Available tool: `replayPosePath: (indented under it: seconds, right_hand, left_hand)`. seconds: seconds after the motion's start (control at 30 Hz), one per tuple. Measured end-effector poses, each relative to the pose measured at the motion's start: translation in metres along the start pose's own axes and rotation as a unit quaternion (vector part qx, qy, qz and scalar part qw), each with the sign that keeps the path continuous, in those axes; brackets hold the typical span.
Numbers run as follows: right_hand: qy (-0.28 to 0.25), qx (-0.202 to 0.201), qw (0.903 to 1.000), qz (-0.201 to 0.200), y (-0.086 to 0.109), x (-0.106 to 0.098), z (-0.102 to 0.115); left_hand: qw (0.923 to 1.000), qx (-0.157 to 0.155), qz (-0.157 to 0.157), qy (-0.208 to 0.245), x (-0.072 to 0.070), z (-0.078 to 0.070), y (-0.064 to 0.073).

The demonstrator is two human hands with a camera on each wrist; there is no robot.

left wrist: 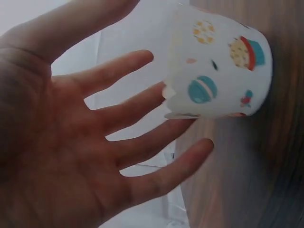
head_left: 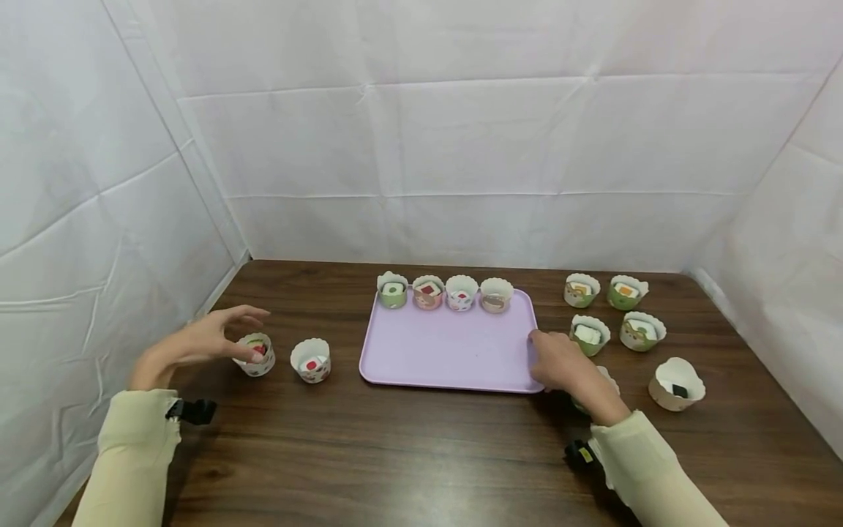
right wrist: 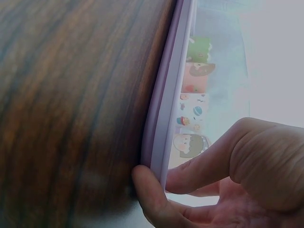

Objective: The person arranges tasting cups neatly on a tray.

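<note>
My left hand (head_left: 200, 340) hovers at a white printed paper cup (head_left: 260, 367) with something red and green inside. In the left wrist view the fingers (left wrist: 156, 183) are spread and straight, close to that cup's scalloped rim. A second white cup (head_left: 312, 359), with a red-and-white piece in it, stands just to its right. My right hand (head_left: 563, 362) pinches the right edge of a lilac tray (head_left: 448, 351). In the right wrist view the thumb (right wrist: 204, 164) lies on the inner side of the tray's rim and a finger on the outer side.
Along the tray's far edge stand several paper cups, including a green one (head_left: 393, 295) and a beige one (head_left: 495, 300). More cups are right of the tray: several green ones, such as the cup (head_left: 637, 338), and a whitish cup (head_left: 667, 395) holding a black piece. White cloth (head_left: 461, 146) surrounds the table.
</note>
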State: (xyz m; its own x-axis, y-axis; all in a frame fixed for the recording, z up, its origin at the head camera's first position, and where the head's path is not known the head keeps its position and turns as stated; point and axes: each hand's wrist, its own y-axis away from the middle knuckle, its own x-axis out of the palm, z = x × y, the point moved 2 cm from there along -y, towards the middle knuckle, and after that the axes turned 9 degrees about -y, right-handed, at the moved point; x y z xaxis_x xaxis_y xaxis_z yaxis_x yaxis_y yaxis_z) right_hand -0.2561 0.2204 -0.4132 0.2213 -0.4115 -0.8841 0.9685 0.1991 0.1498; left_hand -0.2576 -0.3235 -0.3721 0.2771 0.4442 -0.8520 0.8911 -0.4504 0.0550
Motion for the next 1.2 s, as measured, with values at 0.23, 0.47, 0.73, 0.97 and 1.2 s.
replayPosePath:
  seconds: [0.23, 0.47, 0.73, 0.97, 1.2]
  right_hand:
    - [0.007, -0.006, 1.0000, -0.003, -0.0017, -0.0017, 0.0006]
    - [0.001, -0.008, 1.0000, -0.003, -0.0012, -0.0028, 0.0009]
    - [-0.001, -0.003, 1.0000, -0.002, 0.0002, -0.0010, 0.0005]
    - [0.000, -0.008, 1.0000, -0.003, 0.0005, -0.0005, 0.0012]
    - [0.005, -0.008, 0.9999, -0.005, 0.0001, -0.0007, 0.0005]
  left_hand:
    - [0.9981, -0.019, 0.058, 0.012, 0.0047, 0.0081, -0.0025]
    - [0.9972, -0.009, 0.073, 0.013, 0.0052, 0.0085, -0.0029]
    - [0.9970, -0.033, 0.070, 0.008, 0.0068, 0.0103, -0.0049]
    - [0.9978, -0.039, 0.051, 0.014, 0.0084, 0.0092, -0.0049]
    - [0.9960, -0.040, 0.024, 0.076, 0.0081, 0.0056, -0.0045]
